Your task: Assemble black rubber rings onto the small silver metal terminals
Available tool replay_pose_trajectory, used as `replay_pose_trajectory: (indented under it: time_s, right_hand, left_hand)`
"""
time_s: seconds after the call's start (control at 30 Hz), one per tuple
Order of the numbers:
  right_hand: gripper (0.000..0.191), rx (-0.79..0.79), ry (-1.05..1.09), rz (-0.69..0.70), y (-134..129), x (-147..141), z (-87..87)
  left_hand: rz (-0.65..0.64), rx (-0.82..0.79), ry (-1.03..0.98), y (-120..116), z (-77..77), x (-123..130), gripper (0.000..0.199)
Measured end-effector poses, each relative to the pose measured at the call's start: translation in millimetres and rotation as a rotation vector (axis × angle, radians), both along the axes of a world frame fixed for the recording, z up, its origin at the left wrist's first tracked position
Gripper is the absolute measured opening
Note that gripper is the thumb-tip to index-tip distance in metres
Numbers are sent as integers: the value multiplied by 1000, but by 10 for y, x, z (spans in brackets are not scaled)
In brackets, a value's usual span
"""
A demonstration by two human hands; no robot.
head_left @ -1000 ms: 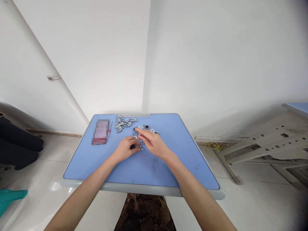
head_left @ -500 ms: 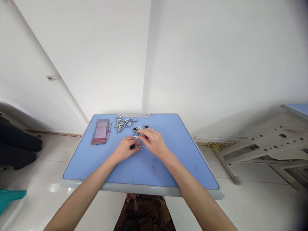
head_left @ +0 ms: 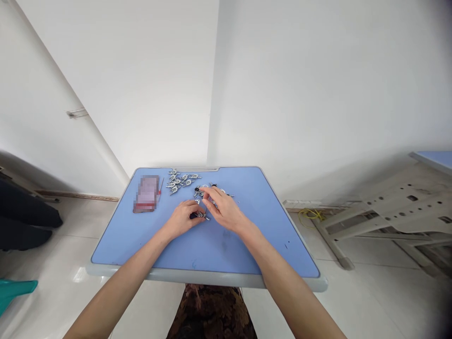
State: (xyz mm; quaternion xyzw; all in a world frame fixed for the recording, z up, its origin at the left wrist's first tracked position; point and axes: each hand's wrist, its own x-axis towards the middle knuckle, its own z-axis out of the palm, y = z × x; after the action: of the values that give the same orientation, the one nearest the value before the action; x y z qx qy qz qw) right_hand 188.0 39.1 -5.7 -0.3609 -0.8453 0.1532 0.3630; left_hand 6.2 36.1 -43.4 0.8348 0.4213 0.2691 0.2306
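Left hand (head_left: 181,218) pinched on small metal part (head_left: 202,215) at blue tabletop (head_left: 212,254) — part may twist if pinch slackens; right hand (head_left: 227,209) just beside, fingers bent, grip hidden, cannot tell — slip could scatter loose pieces (head_left: 197,189) beyond.

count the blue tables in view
2: the near table under the left hand and right hand, a second table at the right edge, cut off by the frame. None seems hidden.

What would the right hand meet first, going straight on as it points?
Likely the black-topped metal part just ahead of the right hand; depth is unclear, so it might pass above.
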Motion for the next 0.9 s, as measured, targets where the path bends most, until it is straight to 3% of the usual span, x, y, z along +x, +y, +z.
replay_pose_trajectory:
  time_s: [0.1,0.3,0.5,0.7,0.9]
  right_hand:
    - [38,-49,35,87,1,-6,-2]
    - [28,-5,19,-12,32,-18,-46]
    - [40,-76,26,90,7,11,-5]
    - [27,-36,3,-10,24,-1,-28]
    - [39,-103,33,101,-7,15,23]
  left_hand:
    - [3,8,9,8,-18,-3,15]
    - [7,15,1,-5,-14,4,11]
    - [12,11,17,-13,18,8,12]
    - [5,22,-13,-3,-10,10,11]
    - [12,10,8,-9,9,8,13]
